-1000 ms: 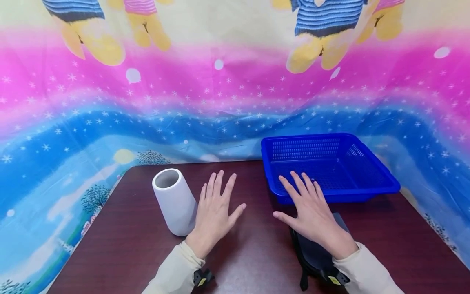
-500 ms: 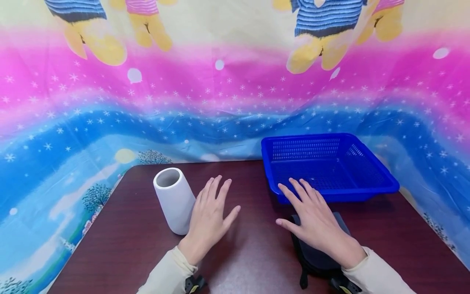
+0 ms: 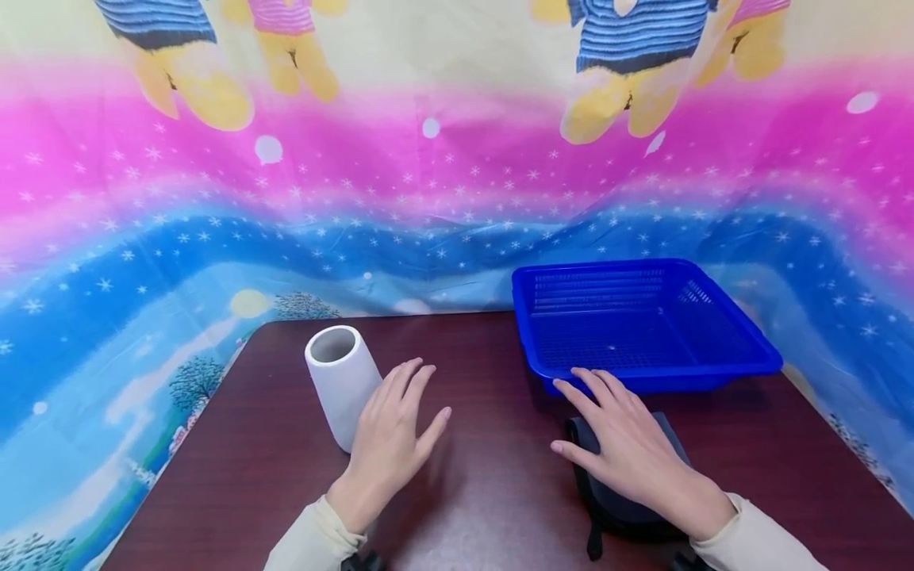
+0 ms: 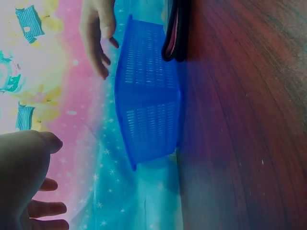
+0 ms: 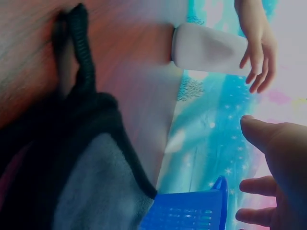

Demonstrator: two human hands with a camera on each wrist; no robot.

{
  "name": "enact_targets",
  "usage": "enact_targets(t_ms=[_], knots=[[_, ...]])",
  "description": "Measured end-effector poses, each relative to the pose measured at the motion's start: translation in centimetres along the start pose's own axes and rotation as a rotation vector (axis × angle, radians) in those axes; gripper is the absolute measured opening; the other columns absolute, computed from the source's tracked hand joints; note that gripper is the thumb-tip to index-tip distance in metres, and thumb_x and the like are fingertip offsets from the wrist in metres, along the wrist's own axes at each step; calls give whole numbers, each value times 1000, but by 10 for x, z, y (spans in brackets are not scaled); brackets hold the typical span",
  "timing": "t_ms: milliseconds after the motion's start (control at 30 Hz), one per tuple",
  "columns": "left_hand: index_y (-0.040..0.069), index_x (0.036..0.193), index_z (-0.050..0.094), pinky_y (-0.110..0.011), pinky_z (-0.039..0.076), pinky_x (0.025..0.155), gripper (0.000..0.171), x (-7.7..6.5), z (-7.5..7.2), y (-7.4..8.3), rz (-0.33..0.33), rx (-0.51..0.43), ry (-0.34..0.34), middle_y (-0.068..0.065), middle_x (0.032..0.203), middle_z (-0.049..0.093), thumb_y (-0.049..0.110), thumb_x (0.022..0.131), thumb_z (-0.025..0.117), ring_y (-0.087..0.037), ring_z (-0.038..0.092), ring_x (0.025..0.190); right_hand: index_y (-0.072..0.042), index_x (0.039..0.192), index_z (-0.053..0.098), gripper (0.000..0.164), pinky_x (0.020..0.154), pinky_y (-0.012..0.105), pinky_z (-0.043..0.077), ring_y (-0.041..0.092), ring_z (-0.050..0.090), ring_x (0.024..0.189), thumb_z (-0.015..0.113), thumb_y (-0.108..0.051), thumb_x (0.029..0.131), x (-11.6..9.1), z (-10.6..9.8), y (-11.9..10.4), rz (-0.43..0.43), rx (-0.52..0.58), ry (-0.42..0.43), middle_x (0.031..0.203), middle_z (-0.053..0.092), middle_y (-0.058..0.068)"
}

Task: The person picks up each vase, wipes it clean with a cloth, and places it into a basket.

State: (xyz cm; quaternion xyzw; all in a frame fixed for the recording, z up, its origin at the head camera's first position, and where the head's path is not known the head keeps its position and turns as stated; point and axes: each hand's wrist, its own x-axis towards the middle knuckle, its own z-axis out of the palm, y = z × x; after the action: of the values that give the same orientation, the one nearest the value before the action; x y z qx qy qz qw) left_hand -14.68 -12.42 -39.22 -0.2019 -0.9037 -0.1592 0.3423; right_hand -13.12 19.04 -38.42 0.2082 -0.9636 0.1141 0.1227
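My left hand (image 3: 385, 436) hovers over the table with fingers loosely extended, overlapping the right side of a white vase (image 3: 346, 396) in the head view. The vase stands upright with its round mouth visible. On the other side, my right hand (image 3: 628, 444) is held palm down, fingers spread, above a dark zippered case (image 3: 607, 492) with a pull loop. Part of the case is hidden under that hand. The right wrist view shows the case's black edge and grey panel (image 5: 96, 187) close up. Neither hand holds anything.
A blue plastic basket (image 3: 643, 373) with perforated walls stands at the back right, just beyond the right hand's fingertips. The dark red-brown table (image 3: 485, 507) ends at a printed cloth backdrop (image 3: 443, 182) behind and at both sides.
Both hands have drawn back toward the person, the left also moving leftward and the right slightly rightward. The vase, case and basket have kept their places on the table.
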Motion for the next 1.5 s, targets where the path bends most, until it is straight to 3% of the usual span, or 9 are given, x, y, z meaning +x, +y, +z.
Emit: enact_targets(t_ms=[167,533,700,867,1000,1133,1267,1500], knots=[[9,128,64,-46,55,98,53,-7,-7,-4,9,-14,45,-10,128,66,33,83,80,-28,64,119,-20,147,52,73,102,64,45,38,45,135,73,-55,87,-4,1,3,-9,-7,15,147,52,13],[11,128,65,-45,56,96,49,-20,-24,-15,-46,-41,76,-6,130,67,31,85,76,-25,64,120,-16,140,60,67,89,56,53,35,56,123,75,-53,86,-12,5,8,-45,-61,34,134,60,13],[10,125,66,-45,57,92,44,-24,-29,-18,-48,-73,109,-5,126,69,27,85,75,-23,66,116,-15,137,62,66,95,56,51,36,56,124,77,-52,84,-17,9,17,-68,-91,44,133,61,15],[10,121,68,-43,56,88,41,-30,-33,-25,-66,-92,139,-3,120,71,24,83,76,-22,68,111,-15,136,62,66,98,57,49,36,55,125,77,-52,84,-19,12,26,-63,-101,34,133,61,15],[10,119,68,-41,55,87,39,-34,-37,-30,-91,-102,154,-2,119,71,23,83,75,-21,68,109,-15,136,63,66,93,57,51,36,56,122,77,-52,84,-19,15,32,-55,-115,23,132,62,15],[8,117,69,-38,54,83,36,-37,-41,-35,-87,-109,211,-2,116,72,20,83,73,-22,68,102,-15,136,63,66,89,57,52,36,57,121,75,-56,85,-19,17,37,-37,-120,-13,131,62,14],[6,115,70,-32,50,84,34,-37,-45,-42,-75,-115,297,-6,112,73,18,83,70,-24,68,97,-15,136,63,67,87,56,52,36,58,119,73,-57,85,-18,17,42,-23,-128,-42,130,62,15],[3,113,71,-6,37,103,31,-36,-53,-55,-91,-149,386,-10,112,73,14,84,67,-27,66,102,-13,135,64,68,86,55,52,36,58,117,73,-57,85,-19,17,49,-5,-145,-67,128,62,16]])
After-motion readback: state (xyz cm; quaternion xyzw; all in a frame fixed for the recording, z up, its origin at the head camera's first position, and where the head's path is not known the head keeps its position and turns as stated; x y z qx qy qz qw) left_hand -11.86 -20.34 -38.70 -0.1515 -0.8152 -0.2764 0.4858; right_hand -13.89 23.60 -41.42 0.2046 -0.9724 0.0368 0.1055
